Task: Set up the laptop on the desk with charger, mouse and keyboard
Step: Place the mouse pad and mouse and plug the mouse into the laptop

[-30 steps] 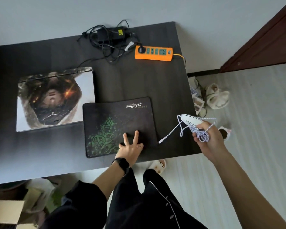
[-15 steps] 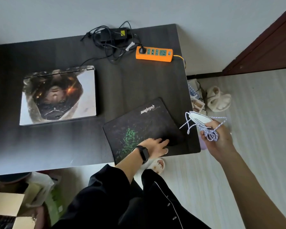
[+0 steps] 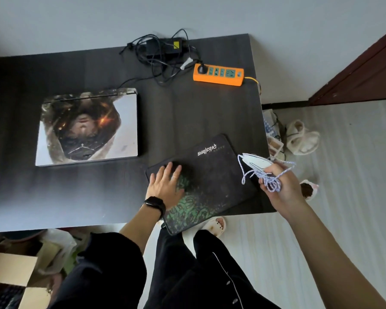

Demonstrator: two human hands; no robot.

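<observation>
Hidden: the charger (image 3: 163, 46) is half buried under its own tangled cords at the far edge of the table (image 3: 76, 197); which cord runs where cannot be told.
Cut off: the box (image 3: 9, 270) on the floor, lower left, is clipped by the frame's edge.
Box contents: a dark object with what look like rows of keys is seen inside, too dim to be named with certainty.
Crate: a small crate (image 3: 274, 141) on the floor is partly masked by the table's right edge; its contents cannot be made out.
Left hand (image 3: 165, 186): laid flat, palm down, on the left part of the pad (image 3: 212, 186); the fingers (image 3: 168, 172) are straight and spread, and nothing is gripped. A watch (image 3: 153, 204) is worn at the wrist.
Right hand (image 3: 281, 188): raised by the pad's right corner, at the table's right edge; the fingers are clenched on the mouse (image 3: 257, 162), with its cable (image 3: 270, 182) bunched in loops round them.
Mouse: held in the air, off the table.
Pad: set askew on the table's near right part, its near corner overhanging the edge.
Laptop (image 3: 87, 128): closed, flat on the table, left of the pad and apart from it.
Strip (image 3: 217, 74): orange, at the table's far right; one black plug is seated in its left end.
</observation>
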